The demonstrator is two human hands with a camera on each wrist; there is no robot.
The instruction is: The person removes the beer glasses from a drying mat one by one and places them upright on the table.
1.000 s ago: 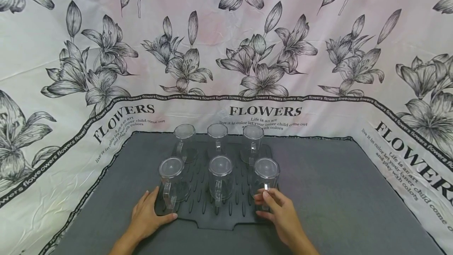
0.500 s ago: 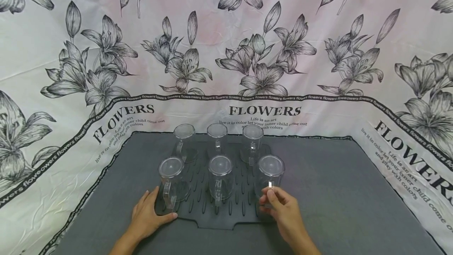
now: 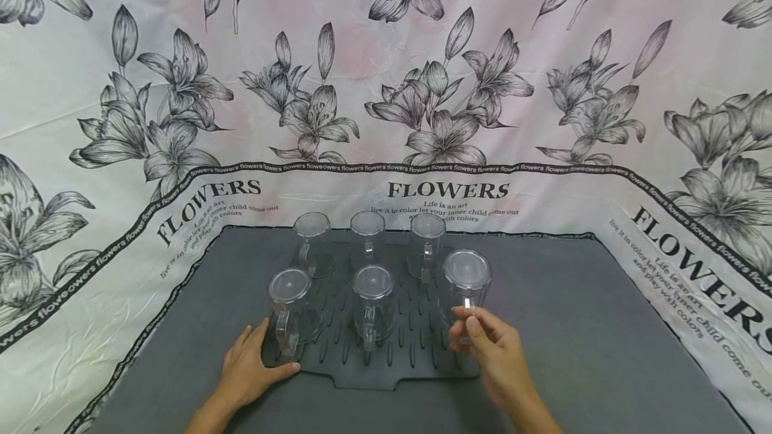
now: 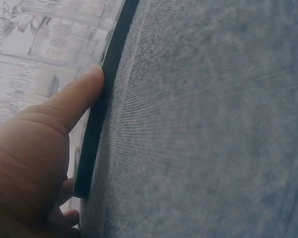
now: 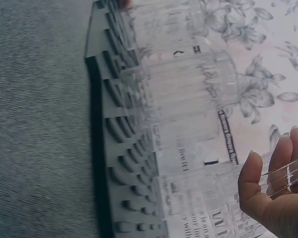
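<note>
My right hand (image 3: 494, 350) pinches the handle of an upside-down clear glass mug (image 3: 467, 270) at the right end of the near row. This mug sits higher than its row neighbours in the head view. My left hand (image 3: 246, 367) rests at the near left corner of a dark ridged drying mat (image 3: 362, 380), thumb (image 4: 87, 87) straight along the front edge and fingers along the left side. Two more upturned mugs, a middle one (image 3: 372, 300) and a left one (image 3: 292, 303), stand in the near row, handles toward me.
Behind them a far row holds three upturned glass mugs, left (image 3: 312, 240), middle (image 3: 368, 236) and right (image 3: 427, 243). A grey cloth (image 3: 579, 327) covers the table around the mat. White flower-printed fabric (image 3: 386, 119) walls the back and sides.
The right hand has raised the near right mug and shifted it slightly to the right. The left hand stays at the mat's corner.
</note>
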